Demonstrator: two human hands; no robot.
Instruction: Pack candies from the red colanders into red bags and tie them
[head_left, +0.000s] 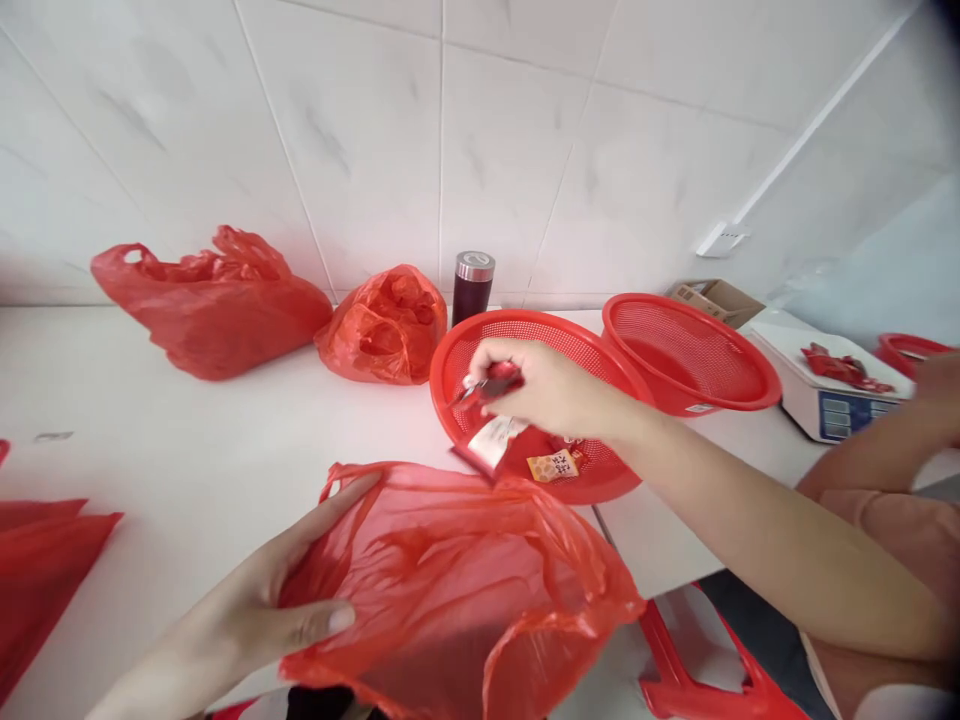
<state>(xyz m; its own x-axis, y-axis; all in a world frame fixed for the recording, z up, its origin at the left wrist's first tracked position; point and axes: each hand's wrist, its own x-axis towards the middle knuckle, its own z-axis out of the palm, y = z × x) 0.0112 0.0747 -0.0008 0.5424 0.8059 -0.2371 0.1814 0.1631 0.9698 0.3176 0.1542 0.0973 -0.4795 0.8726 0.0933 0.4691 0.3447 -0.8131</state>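
Clamping blurred dark-red packets (501, 380) in fingers of right hand (551, 385), over far red basket (540, 318); can't read labels. Can't tell whether touching white-and-red packet (496, 438) just below. Has thumb and forefinger of left hand (259, 598) spread apart at left side of near red bag (450, 550); can't tell whether gripping, with other fingers hidden behind plastic. Can't make out bag's inside. Shows co-worker's arm (874, 445) cut off at right.

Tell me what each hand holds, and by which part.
The left hand holds the red plastic bag by the left side of its mouth. The right hand holds at least one dark-red packet; blur hides where.
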